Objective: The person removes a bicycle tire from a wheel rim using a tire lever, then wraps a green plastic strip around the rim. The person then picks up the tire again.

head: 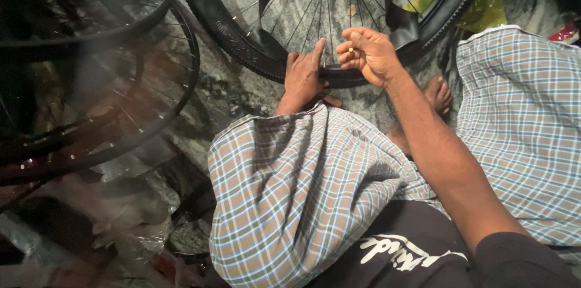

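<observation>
I see the black rubber bicycle tyre (254, 52) on its spoked wheel, upright on the stone floor (236, 91); my left hand (304, 76) presses it, fingers spread, my right hand (370, 53) curled loosely above.

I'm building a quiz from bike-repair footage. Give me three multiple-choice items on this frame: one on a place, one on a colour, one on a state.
1. Where does the left hand rest?
A. on the black tyre of the wheel in front
B. on the bare foot
C. on the blurred wheels at the left

2. What colour is the loose inner tube hanging across the spokes?
A. red
B. black
C. white

3. How is the right hand held?
A. flat on the floor
B. gripping a spoke
C. raised by the rim, fingers curled

Answers:
1 A, its fingers press on the tyre at the lower rim.
2 B, the tube is as dark as the tyre.
3 C, the fingers curl in above the tyre; whether they pinch something small is unclear.
</observation>
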